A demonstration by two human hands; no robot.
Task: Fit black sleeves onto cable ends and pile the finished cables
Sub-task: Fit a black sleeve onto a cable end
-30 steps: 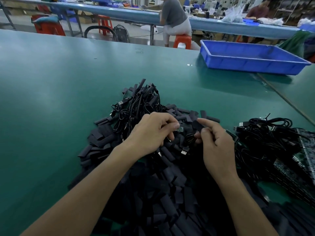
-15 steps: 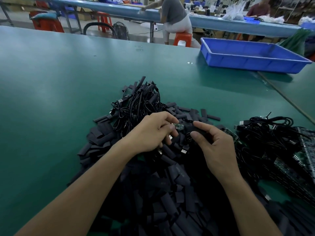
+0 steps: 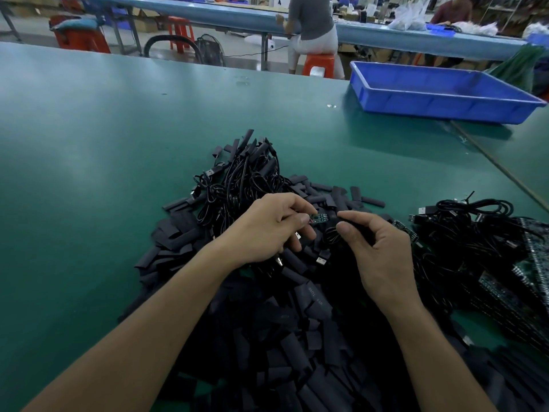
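My left hand (image 3: 269,230) pinches a small green circuit board (image 3: 319,217) at a cable's end. My right hand (image 3: 377,251) grips a flat black sleeve (image 3: 350,224) just right of the board, its open end almost touching it. Both hands hover over a wide heap of loose black sleeves (image 3: 297,322). A tangle of black cables with sleeved ends (image 3: 243,179) lies just beyond my left hand. Another pile of black USB cables with bare green boards (image 3: 481,236) sits to the right.
A blue plastic tray (image 3: 439,93) stands at the far right of the green table (image 3: 104,144). Beyond the table's far edge a person sits on an orange stool (image 3: 319,62) at another bench. A seam runs diagonally along the table's right side.
My hands have come closer together; the right hand brought the sleeve up to the green board held by the left. The view has tilted slightly.
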